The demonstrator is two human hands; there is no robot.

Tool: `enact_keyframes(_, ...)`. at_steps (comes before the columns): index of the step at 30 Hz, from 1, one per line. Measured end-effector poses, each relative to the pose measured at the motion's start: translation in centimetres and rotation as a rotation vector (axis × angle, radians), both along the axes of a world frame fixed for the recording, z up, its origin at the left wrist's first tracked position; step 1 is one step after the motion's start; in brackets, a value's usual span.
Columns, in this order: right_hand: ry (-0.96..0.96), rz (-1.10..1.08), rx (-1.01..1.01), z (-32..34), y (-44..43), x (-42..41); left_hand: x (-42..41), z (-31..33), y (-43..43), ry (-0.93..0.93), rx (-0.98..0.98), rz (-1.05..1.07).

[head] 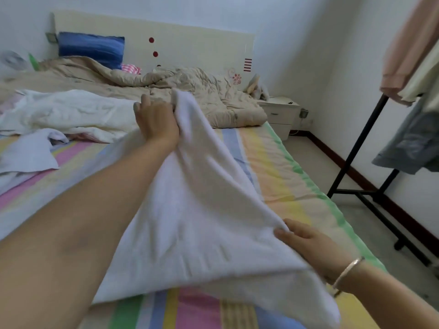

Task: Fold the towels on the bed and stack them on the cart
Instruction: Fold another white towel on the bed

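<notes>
White towel [202,210] held over striped sheet [273,162], long axis far-to-near between the hands: left hand [156,119] pinches far corner, raised; right hand [306,243] grips near-right edge, lower, closer to the body. Cloth sags left of that grip. Unfolded towels [71,110] far left, quilt [190,86] beyond, clothes rack [356,148] right; cart not in view

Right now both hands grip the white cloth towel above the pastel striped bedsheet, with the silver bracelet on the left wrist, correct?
No: the head view shows the silver bracelet on the right wrist, behind the right hand. Otherwise correct: the left hand and right hand both grip the white cloth towel above the pastel striped bedsheet.
</notes>
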State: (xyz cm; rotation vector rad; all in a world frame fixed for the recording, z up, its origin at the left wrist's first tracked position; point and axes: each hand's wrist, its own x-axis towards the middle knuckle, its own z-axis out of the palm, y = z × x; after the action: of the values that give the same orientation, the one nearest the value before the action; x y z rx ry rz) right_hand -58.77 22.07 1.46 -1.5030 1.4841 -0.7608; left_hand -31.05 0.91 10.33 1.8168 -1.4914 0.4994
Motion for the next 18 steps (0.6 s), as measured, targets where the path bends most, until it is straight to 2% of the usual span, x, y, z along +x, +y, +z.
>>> enact_keyframes(2,-0.075,-0.051,0.189,1.6,1.1,-3.0,-1.8,1.9,-0.6,0.108,-0.001,-0.011)
enact_keyframes(3,-0.048,-0.074,0.25,1.5,1.3,-4.2,-2.6,1.7,-1.0,0.124,0.049,-0.052)
enact_keyframes(7,0.344,-0.113,0.358,-1.3,1.2,-6.2,-6.4,-5.0,0.1,0.265,0.428,-0.543)
enact_keyframes(10,0.551,-0.022,0.388,-3.2,1.2,-6.0,-6.6,-10.7,3.3,0.141,0.612,-0.673)
enact_keyframes(12,0.619,0.003,0.343,-3.9,1.1,-5.8,-5.8,-13.0,5.9,0.165,0.602,-0.64)
enact_keyframes(13,0.594,0.004,0.335,-4.3,1.0,-5.6,-5.1,-13.8,7.7,0.219,0.577,-0.62)
enact_keyframes(16,0.59,0.032,0.324,-4.3,0.9,-5.1,-4.3,-13.9,13.7,0.275,0.339,-0.581)
enact_keyframes(18,0.562,0.028,0.273,-4.2,1.2,-4.6,-4.5,-13.2,18.1,0.266,0.257,-0.597)
